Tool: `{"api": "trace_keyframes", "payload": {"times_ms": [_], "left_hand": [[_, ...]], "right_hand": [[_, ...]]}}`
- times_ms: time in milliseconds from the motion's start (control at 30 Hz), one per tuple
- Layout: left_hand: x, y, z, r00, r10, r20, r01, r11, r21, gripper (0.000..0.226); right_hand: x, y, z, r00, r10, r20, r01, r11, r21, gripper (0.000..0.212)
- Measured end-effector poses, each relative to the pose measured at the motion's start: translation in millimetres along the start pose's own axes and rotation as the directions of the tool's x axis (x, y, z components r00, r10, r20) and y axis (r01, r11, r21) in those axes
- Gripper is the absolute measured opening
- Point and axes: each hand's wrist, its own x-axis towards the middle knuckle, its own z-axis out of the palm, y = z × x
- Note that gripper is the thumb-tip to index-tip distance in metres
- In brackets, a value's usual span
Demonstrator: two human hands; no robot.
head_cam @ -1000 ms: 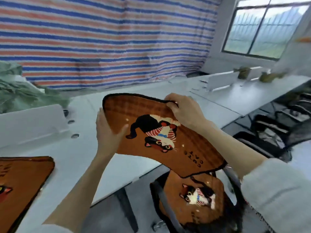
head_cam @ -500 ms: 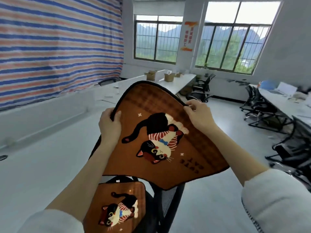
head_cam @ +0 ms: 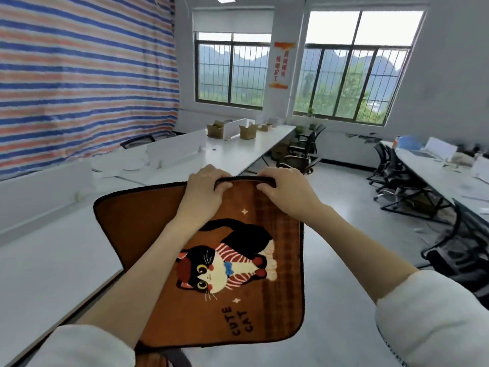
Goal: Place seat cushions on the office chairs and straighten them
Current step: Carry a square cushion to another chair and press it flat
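Observation:
A brown seat cushion (head_cam: 280,292) with a black-and-white cat picture and the words CUTE CAT hangs in front of me, held up in the air. My left hand (head_cam: 205,190) and my right hand (head_cam: 287,190) grip its far top edge side by side, fingers curled over the black trim. Both forearms cross over the cushion's face. A sliver of a chair back (head_cam: 177,357) shows just below the cushion at the bottom edge. Several black office chairs (head_cam: 304,149) stand at the far end of the desk.
A long white desk (head_cam: 53,260) with low white dividers runs along my left. Cardboard boxes (head_cam: 247,131) sit at its far end. More black chairs (head_cam: 391,168) line a second desk (head_cam: 449,176) on the right. Grey floor lies between the rows.
My view has swung right, away from the desk toward the windows. The cushion has turned so the cat faces me, and both hands have come together on its top edge.

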Motion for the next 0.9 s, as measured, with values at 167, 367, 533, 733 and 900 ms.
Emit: {"api": "trace_keyframes", "payload": {"times_ms": [167,367,533,733,900], "left_hand": [[43,-19,59,0.999,-0.004,0.044,0.001,0.997,0.071,0.021],[66,-101,117,0.966,-0.244,0.082,0.225,0.955,0.192,0.018],[92,-146,168,0.879,-0.476,0.008,0.465,0.862,0.201,0.025],[155,-161,182,0.84,-0.493,-0.226,0.542,0.778,0.318,0.022],[197,-188,184,0.83,-0.455,-0.322,0.557,0.706,0.437,0.022]], "right_hand": [[52,61,17,1.0,0.01,-0.007,-0.01,0.996,0.092,0.023],[131,132,56,0.998,-0.037,0.047,0.031,0.993,0.111,0.026],[210,189,85,0.977,-0.13,0.168,0.098,0.977,0.187,0.026],[305,220,117,0.962,-0.179,0.204,0.101,0.934,0.342,0.025],[366,233,159,0.954,-0.185,0.236,0.059,0.887,0.457,0.023]]}}
